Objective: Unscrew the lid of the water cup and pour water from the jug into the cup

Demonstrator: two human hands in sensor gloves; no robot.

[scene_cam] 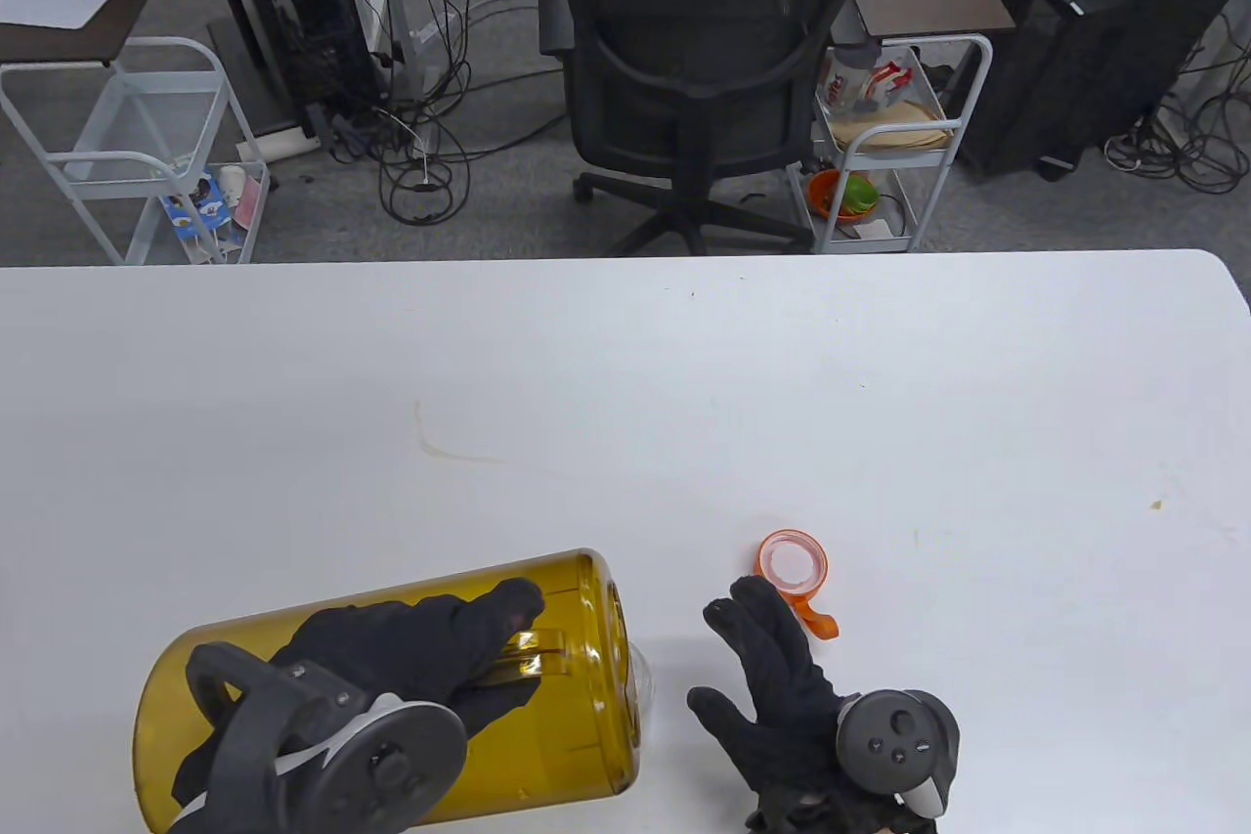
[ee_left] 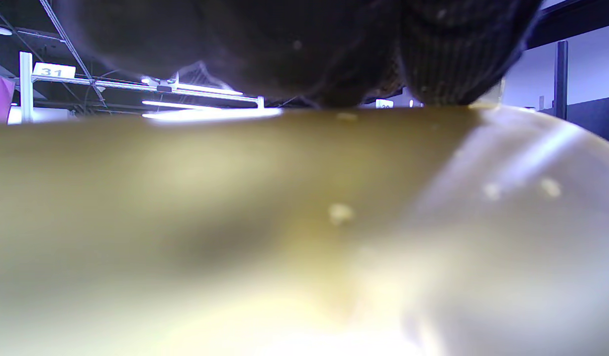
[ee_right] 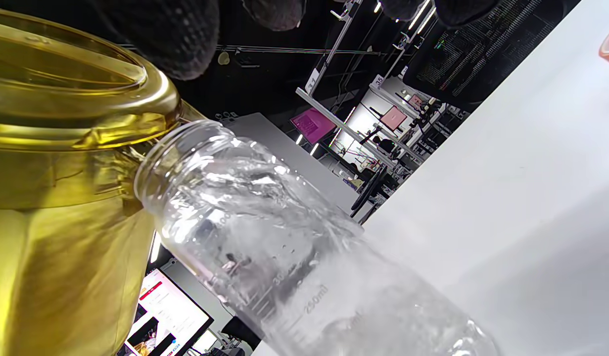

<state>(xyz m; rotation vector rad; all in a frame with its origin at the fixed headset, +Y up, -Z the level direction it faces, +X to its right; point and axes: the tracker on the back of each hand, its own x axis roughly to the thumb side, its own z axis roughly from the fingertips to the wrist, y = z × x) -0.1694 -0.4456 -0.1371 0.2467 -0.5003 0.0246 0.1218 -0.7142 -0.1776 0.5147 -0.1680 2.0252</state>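
Observation:
A yellow see-through jug [scene_cam: 577, 736] is tipped far over toward the right at the table's front left. My left hand [scene_cam: 508, 638] grips its handle from above. In the left wrist view the jug wall [ee_left: 235, 222] fills the picture under the glove [ee_left: 334, 49]. The jug's rim [ee_right: 62, 99] sits over the mouth of the clear cup [ee_right: 284, 257], and water churns inside the cup. From above, only a sliver of the cup [scene_cam: 642, 678] shows past the jug. My right hand [scene_cam: 728, 653] hovers beside it, fingers spread, holding nothing. The orange lid [scene_cam: 794, 565] lies just beyond those fingers.
The white table [scene_cam: 684, 404] stretches far and to the right. Beyond its far edge stand a black office chair [scene_cam: 704, 71] and two white wire carts [scene_cam: 889, 140].

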